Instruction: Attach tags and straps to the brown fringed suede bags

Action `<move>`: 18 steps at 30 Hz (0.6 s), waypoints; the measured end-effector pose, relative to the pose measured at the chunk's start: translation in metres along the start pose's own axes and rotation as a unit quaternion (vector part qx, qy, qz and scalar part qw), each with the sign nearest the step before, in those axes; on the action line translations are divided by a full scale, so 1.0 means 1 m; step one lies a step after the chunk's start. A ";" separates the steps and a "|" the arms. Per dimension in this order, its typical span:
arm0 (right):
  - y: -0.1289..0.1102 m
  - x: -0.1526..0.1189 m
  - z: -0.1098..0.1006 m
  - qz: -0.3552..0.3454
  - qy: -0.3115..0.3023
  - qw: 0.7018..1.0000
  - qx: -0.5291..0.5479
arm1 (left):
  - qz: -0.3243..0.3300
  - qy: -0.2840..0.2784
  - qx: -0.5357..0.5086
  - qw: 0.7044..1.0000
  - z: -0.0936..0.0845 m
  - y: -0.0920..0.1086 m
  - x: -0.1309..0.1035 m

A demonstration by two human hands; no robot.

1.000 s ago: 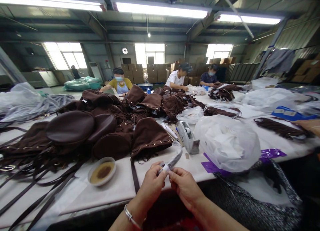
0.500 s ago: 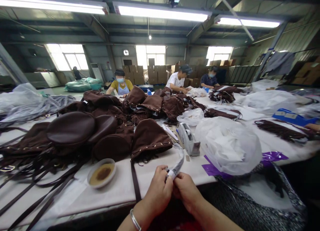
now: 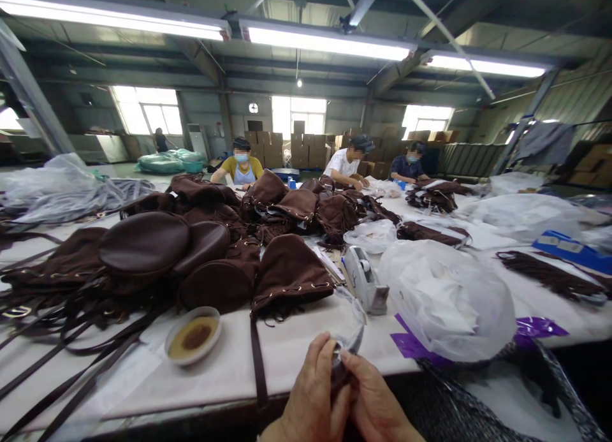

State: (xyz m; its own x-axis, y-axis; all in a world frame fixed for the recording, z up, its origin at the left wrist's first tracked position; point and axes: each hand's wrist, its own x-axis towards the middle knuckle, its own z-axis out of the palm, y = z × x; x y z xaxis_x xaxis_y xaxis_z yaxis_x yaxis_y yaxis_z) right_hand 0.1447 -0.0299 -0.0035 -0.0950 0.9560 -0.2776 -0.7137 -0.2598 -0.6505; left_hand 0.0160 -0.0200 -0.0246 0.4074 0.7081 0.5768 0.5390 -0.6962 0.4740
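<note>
My left hand (image 3: 313,391) and my right hand (image 3: 375,394) meet at the table's near edge, fingers closed around a dark brown strap-like piece (image 3: 338,373). A clear plastic wrap (image 3: 354,324) rises from it, curving toward a tape dispenser (image 3: 366,281). Just beyond my hands lies a brown drawstring bag (image 3: 289,273) with gold eyelets, its strap (image 3: 259,362) hanging over the edge. To the left stands a white bowl (image 3: 215,340) with yellowish contents and a brown patch. How the held piece continues below my fingers is hidden.
Brown bags (image 3: 143,243) are heaped on the left and middle. A stuffed white plastic bag (image 3: 444,298) rests on purple film (image 3: 421,343) at right. Another plastic bag (image 3: 373,236) lies behind the dispenser. People sit across the table, one in a yellow top (image 3: 252,166).
Both hands have moved lower and closer together, and dark brown material now shows between them. The plastic wrap sits lower and further right. The camera view has shifted slightly.
</note>
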 end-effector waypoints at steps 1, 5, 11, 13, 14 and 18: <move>0.000 0.001 -0.001 -0.009 -0.011 1.000 -0.003 | -0.012 -0.002 -0.001 1.000 -0.002 -0.002 -0.001; 0.001 0.010 -0.016 -0.025 -0.022 0.992 -0.123 | -0.054 0.007 0.051 0.997 -0.009 -0.019 0.004; -0.005 0.014 -0.043 -0.192 0.123 0.828 -0.512 | -0.088 0.008 0.139 0.986 -0.030 -0.049 -0.004; -0.007 0.012 -0.039 -0.317 0.062 0.754 -0.573 | -0.082 0.015 0.141 0.987 -0.041 -0.050 -0.014; -0.007 0.011 -0.035 -0.360 0.012 0.714 -0.600 | -0.081 0.027 0.150 0.985 -0.047 -0.050 -0.021; 0.001 0.024 -0.023 -0.421 -0.150 0.537 -0.715 | -0.092 0.077 0.198 0.973 -0.066 -0.052 -0.057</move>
State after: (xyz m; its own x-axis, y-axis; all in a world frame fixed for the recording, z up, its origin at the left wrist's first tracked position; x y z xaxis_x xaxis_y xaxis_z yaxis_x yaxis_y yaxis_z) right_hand 0.1576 -0.0097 -0.0265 -0.4180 0.7397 0.5274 0.6517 0.6486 -0.3932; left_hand -0.0841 -0.0317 -0.0388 0.1786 0.7687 0.6142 0.8462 -0.4385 0.3028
